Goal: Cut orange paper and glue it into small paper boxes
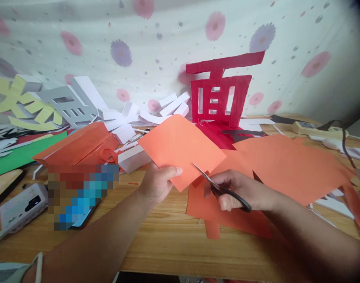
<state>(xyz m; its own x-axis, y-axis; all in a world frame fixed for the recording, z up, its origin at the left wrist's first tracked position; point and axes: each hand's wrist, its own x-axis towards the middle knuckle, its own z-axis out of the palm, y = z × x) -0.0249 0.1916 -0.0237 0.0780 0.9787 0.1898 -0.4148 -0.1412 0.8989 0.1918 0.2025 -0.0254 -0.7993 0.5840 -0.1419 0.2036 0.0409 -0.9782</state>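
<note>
My left hand pinches a roughly square piece of orange paper by its lower left edge, thumb on top, and holds it up above the table. In my right hand is a pair of scissors with black handles, my fingers in the loops. The blades point up and left, and their tip lies over the lower right part of the paper. Whether they are cutting into it, I cannot tell. Larger orange sheets lie on the table to the right, partly under my right forearm.
A red paper character stands at the back. White folded paper pieces, grey and yellow paper characters, and an orange folded packet are leftward. Phones lie front left; a power strip sits at right on the wooden table.
</note>
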